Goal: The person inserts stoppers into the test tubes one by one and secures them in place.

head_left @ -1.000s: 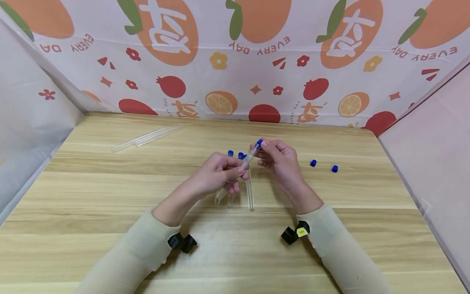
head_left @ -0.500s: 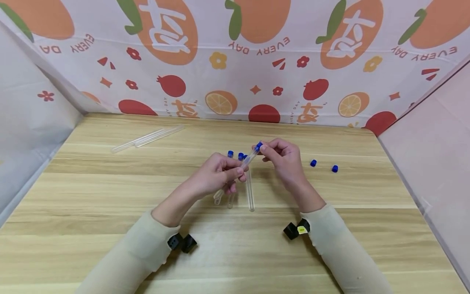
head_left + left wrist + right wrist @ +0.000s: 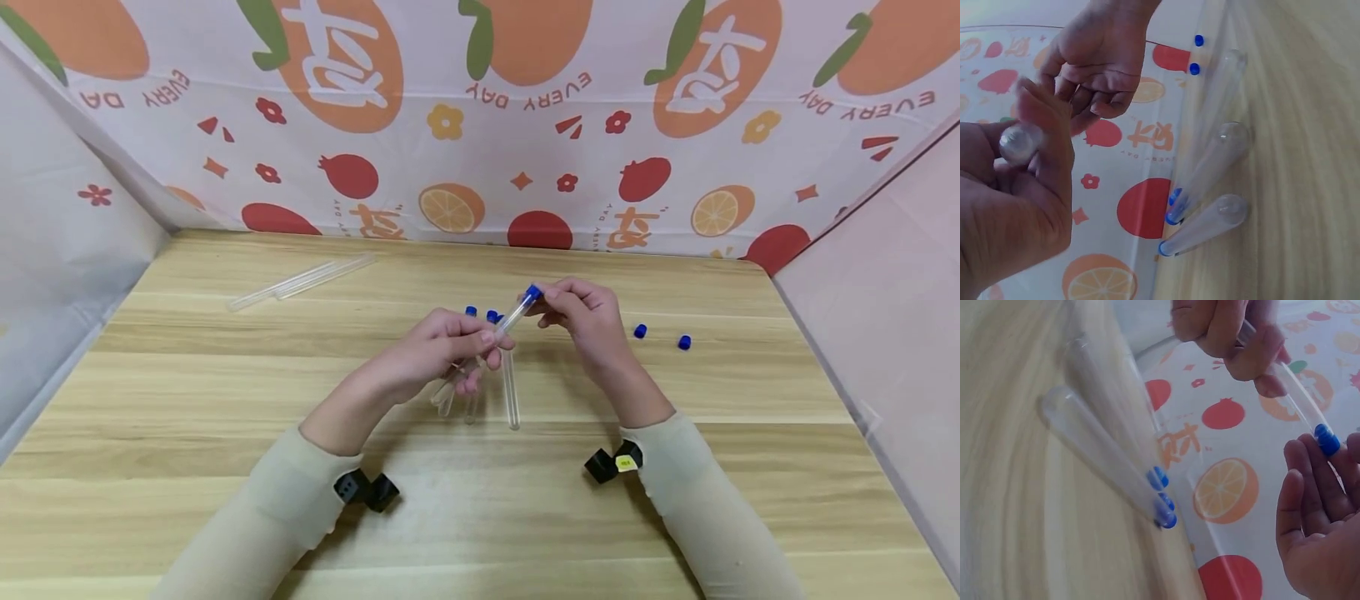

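My left hand holds a clear test tube between thumb and fingers, tilted with its capped end up to the right. A blue cap sits on that end. My right hand has its thumb and fingertips at this cap; in the right wrist view the cap shows against the fingers. Beneath my left hand, several capped test tubes lie on the table, one plainly visible tube among them. The left wrist view shows the held tube's rounded bottom end-on.
Two loose blue caps lie to the right, one nearer cap and one farther-right cap. Several uncapped clear tubes lie at the back left of the wooden table. A fruit-print cloth hangs behind the table.
My right hand has shifted slightly to the right, and more of the cap shows beside its fingertips. The held tube has tilted and moved a little; the things on the table stay put.
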`<state>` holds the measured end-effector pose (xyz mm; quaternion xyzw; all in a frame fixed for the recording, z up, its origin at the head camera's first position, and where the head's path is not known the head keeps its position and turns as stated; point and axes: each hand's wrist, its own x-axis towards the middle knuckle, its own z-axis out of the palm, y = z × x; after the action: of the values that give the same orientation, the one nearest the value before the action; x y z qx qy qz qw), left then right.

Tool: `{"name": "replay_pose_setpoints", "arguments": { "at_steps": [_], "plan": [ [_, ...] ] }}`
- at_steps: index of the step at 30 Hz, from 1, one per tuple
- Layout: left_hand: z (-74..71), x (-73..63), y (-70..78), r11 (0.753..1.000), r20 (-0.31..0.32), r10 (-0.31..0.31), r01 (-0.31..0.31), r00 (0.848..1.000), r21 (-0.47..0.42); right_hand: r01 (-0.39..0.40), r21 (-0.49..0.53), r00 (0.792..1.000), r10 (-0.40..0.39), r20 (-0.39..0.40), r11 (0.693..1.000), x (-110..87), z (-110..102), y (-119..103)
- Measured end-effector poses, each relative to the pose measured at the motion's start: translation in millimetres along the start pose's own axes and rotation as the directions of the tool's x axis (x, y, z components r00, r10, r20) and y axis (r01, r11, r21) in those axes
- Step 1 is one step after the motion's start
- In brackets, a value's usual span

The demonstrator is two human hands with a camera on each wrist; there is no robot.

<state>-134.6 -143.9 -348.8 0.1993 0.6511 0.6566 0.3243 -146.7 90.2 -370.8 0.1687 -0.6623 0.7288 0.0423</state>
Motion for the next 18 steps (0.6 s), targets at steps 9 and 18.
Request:
{"name": "replay_pose_setpoints", "arguments": {
  "at_steps": [9,18],
  "plan": [
    [-1.9,2.1,0.2,0.990,0.136,-0.010,0.028,0.991,-0.135,-0.007,0.069,1.000,0.008,-0.014,0.998,-1.2,1.2,-5.3],
    [-4.6,2.6,-1.9,0.999,0.074,0.001,0.001,0.997,-0.032,0.052,0.072,0.995,-0.046,-0.083,0.996,-0.1,-1.5,-5.4]
  ]
}}
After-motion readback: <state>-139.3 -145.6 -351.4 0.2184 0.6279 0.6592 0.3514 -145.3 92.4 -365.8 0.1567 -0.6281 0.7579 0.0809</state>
